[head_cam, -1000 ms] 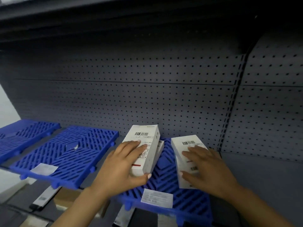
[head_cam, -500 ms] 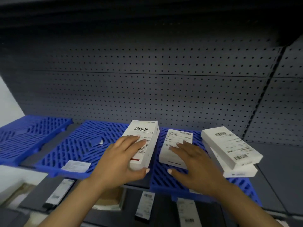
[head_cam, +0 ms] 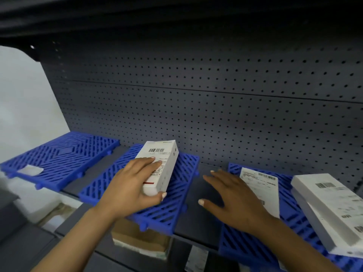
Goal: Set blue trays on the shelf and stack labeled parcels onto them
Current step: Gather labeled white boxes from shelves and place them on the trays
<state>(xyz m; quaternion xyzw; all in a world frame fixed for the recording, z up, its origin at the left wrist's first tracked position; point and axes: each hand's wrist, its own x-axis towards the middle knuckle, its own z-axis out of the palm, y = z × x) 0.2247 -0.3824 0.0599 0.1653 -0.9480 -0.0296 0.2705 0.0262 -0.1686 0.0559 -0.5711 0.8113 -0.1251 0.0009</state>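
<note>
Three blue slatted trays lie side by side on the dark shelf: a left tray (head_cam: 59, 160), a middle tray (head_cam: 176, 203) and a right tray (head_cam: 245, 242). My left hand (head_cam: 129, 189) grips a white labeled parcel (head_cam: 161, 165) above the middle tray, its barcode end pointing at the back wall. My right hand (head_cam: 233, 201) hovers with fingers spread over the bare gap between the middle and right trays, holding nothing. A flat labeled parcel (head_cam: 263, 189) lies on the right tray beside that hand. Two stacked parcels (head_cam: 330, 209) sit further right on the same tray.
A perforated dark back panel (head_cam: 216, 114) closes the shelf behind the trays. A white paper label (head_cam: 31, 170) sits on the left tray's front. Below the shelf edge are a brown cardboard box (head_cam: 141, 238) and some labels. A white wall (head_cam: 25, 107) is at the left.
My left hand carried its parcel left, from beside the right tray to over the middle tray. My right hand lifted off the flat parcel and now hovers left of it.
</note>
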